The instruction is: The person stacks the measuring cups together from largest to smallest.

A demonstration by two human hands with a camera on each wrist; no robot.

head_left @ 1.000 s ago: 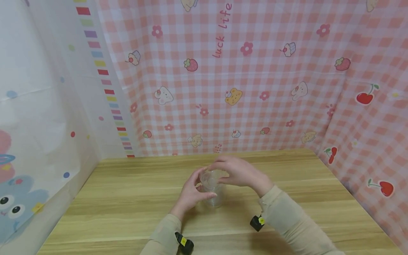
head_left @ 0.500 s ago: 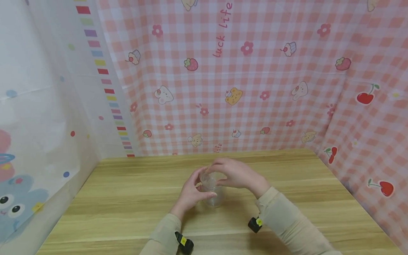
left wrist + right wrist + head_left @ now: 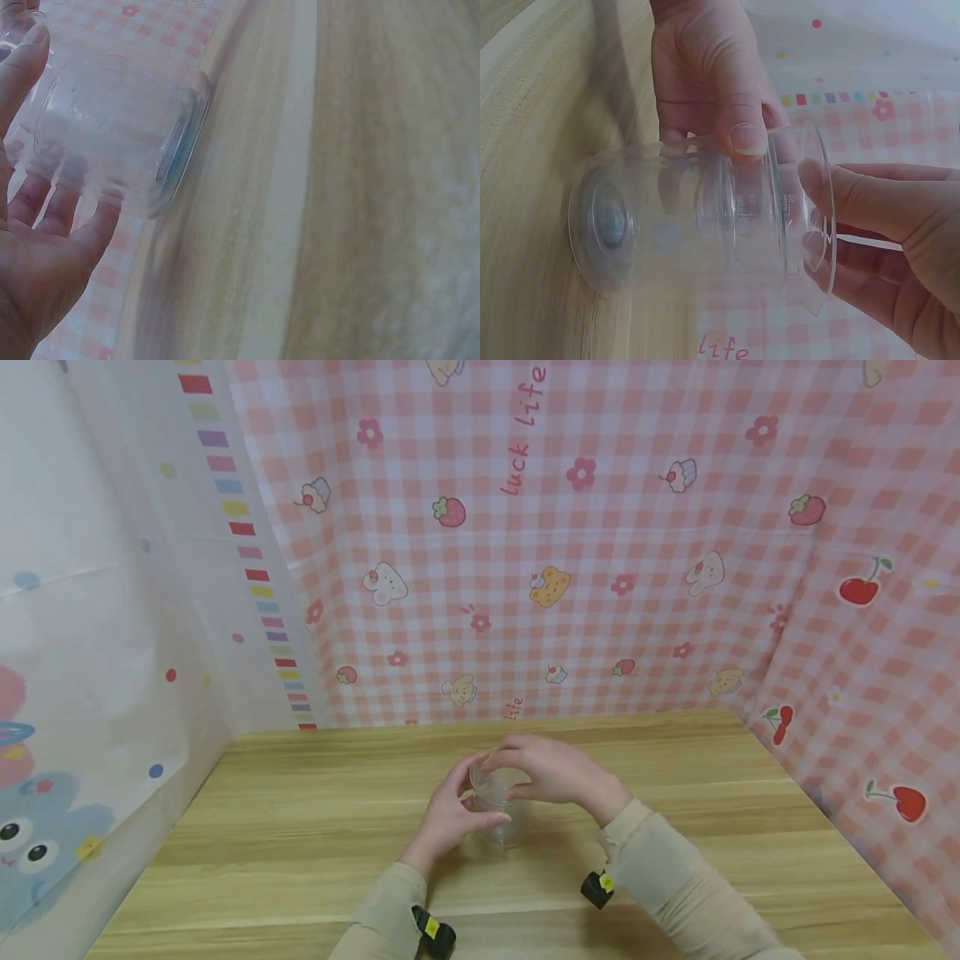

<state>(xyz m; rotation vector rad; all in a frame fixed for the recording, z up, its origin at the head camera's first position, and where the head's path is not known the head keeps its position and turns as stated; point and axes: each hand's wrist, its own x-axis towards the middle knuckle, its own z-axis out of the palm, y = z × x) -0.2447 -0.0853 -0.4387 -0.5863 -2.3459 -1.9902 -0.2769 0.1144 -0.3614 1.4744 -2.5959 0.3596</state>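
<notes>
A clear plastic beaker stands upright on the wooden table. A smaller clear beaker with printed graduations sits partly inside it, its rim above the larger one. My left hand holds the stack from the left, thumb in front and fingers behind, as the left wrist view also shows around the clear wall. From above, my right hand grips the smaller beaker's rim, with thumb and fingers reaching over and inside it. Glare and transparency make the inner edges hard to tell apart.
The wooden table reaches back to a pink checked cloth. White cloth hangs at the left, and checked cloth with cherries at the right. Black wrist cameras are strapped at both sleeves.
My right hand and forearm have shifted slightly left and down, still at the smaller beaker's rim. My left hand and the larger beaker stay in place.
</notes>
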